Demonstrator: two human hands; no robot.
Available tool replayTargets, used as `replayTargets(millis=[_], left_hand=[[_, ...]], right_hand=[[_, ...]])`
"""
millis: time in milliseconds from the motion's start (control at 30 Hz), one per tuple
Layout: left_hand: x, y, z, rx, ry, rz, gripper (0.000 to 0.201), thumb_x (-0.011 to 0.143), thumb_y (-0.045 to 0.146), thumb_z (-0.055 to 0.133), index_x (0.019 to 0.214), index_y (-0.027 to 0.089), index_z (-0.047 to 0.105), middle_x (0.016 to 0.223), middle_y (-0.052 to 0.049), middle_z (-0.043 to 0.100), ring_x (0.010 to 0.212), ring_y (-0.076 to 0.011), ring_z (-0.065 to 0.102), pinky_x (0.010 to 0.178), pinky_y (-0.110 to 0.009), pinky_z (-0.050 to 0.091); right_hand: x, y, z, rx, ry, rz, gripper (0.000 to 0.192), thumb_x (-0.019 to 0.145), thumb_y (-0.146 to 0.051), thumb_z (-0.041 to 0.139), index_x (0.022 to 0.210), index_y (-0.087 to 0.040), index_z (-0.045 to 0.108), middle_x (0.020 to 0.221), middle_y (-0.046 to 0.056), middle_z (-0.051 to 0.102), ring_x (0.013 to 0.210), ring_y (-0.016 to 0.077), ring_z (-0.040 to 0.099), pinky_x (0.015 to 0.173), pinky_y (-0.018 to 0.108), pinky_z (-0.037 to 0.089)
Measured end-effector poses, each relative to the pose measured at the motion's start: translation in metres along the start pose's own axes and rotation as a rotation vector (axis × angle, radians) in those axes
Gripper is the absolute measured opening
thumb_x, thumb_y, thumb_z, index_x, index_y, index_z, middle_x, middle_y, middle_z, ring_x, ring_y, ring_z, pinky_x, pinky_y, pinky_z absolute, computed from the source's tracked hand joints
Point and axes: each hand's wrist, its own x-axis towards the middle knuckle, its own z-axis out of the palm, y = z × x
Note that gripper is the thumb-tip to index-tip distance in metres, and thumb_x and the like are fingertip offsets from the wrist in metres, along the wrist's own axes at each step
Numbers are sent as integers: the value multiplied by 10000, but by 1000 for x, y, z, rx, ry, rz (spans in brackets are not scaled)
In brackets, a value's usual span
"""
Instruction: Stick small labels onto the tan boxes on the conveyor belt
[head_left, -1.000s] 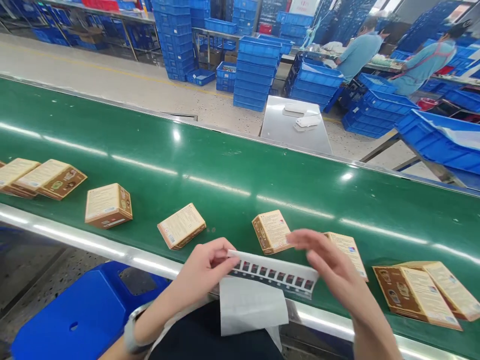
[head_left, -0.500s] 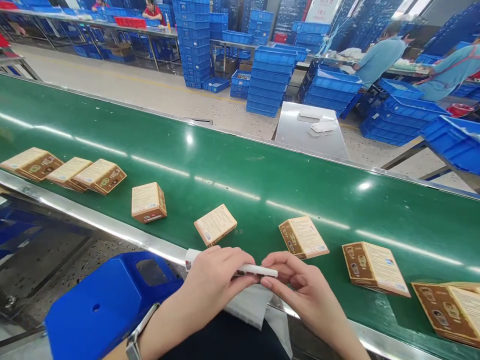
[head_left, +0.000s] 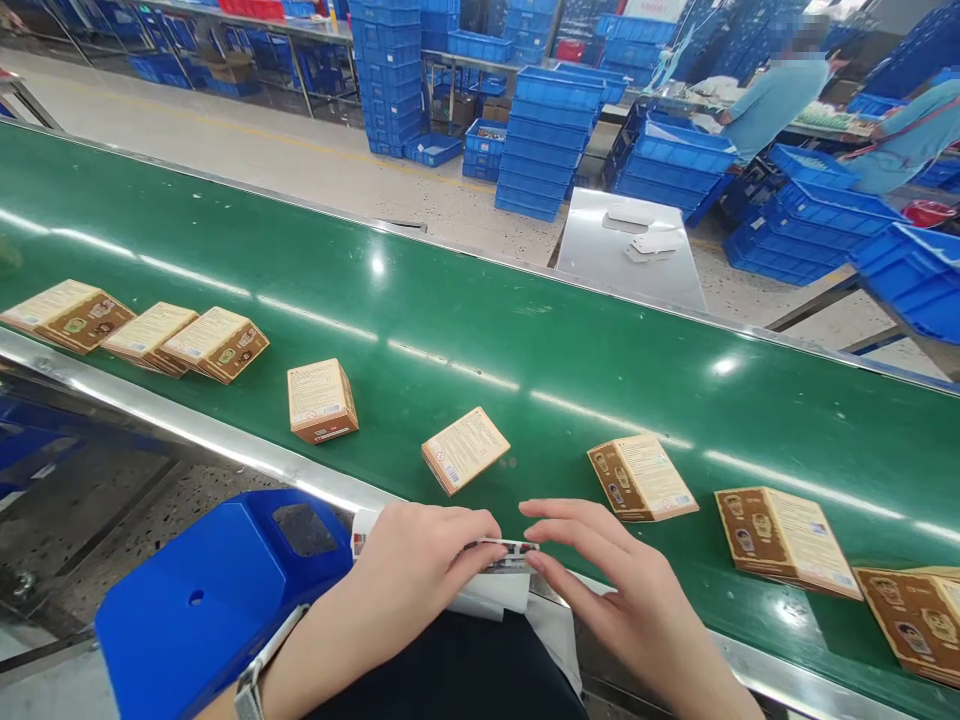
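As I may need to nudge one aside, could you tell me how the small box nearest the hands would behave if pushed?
The box lies flat, so it should slide rather than tip. It looks like thin card, probably light. The glossy belt may let it skid.

The far half of the green conveyor belt lies open. Tan cardboard boxes dot its near edge with gaps between; a blue plastic stool blocks the lower left.
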Motion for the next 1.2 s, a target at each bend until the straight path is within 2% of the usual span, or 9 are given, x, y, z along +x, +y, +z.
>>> replayTargets(millis=[367,533,600,667,733,833,1000,1100,1200], left_hand=[[5,-7,4,-14,-45,-88,299,1021,406,442,862,250,641,707,40,685,608,-131,597,572,-248,279],[7,-12,-5,-34,-103,-168,252,995,394,501,857,258,661,701,44,692,626,-145,612,583,-244,324],[6,-18,-9,-35,-135,-119,209,974,361,549,836,252,662,781,34,718,740,-164,654,648,-249,393],[6,-24,-12,-34,-150,-9,164,944,312,605,808,240,663,1049,4,740,1039,-209,657,846,-292,456],[7,-29,-11,-18,-159,87,141,922,276,636,792,230,669,1363,-7,627,1347,-261,493,1090,-397,379],[12,-36,0,30,-202,147,154,926,264,629,786,216,671,1539,-1,464,1492,-283,298,1232,-513,186],[18,-42,24,53,-231,176,128,915,194,629,792,206,664,1600,26,353,1512,-262,244,1240,-473,237],[20,-40,29,45,-226,187,131,915,189,623,792,210,664,1604,44,338,1512,-250,246,1238,-449,258],[22,-36,31,30,-214,216,131,913,194,629,791,213,673,1601,47,344,1509,-233,258,1244,-422,247]], right_hand=[[-8,3,23,-140,99,-147,217,937,-51,563,1089,-198,609,1083,96,704,1151,260,634,921,416,549],[-24,20,37,159,221,98,116,952,-140,551,938,-232,619,1177,92,671,1188,266,619,950,429,555],[-25,33,51,324,384,345,112,974,-248,545,1075,-240,594,1335,123,591,1197,268,623,967,456,550],[-19,46,67,469,484,535,424,962,-341,576,1357,-263,441,1490,170,443,1222,276,616,984,478,539],[-8,58,80,592,477,593,720,917,-390,636,1506,-302,231,1574,187,310,1259,285,592,1006,484,521],[11,70,87,674,446,543,800,884,-391,672,1527,-335,200,1612,151,244,1287,278,568,1053,481,479],[26,77,74,735,470,589,317,858,-410,702,1125,-251,643,1480,106,492,1261,283,569,1037,443,477],[28,76,68,801,443,713,265,837,-471,704,843,-208,674,1395,107,577,1200,300,601,988,434,495],[27,74,66,809,445,782,305,802,-503,721,796,-203,662,1322,101,626,1146,294,617,918,401,516]])
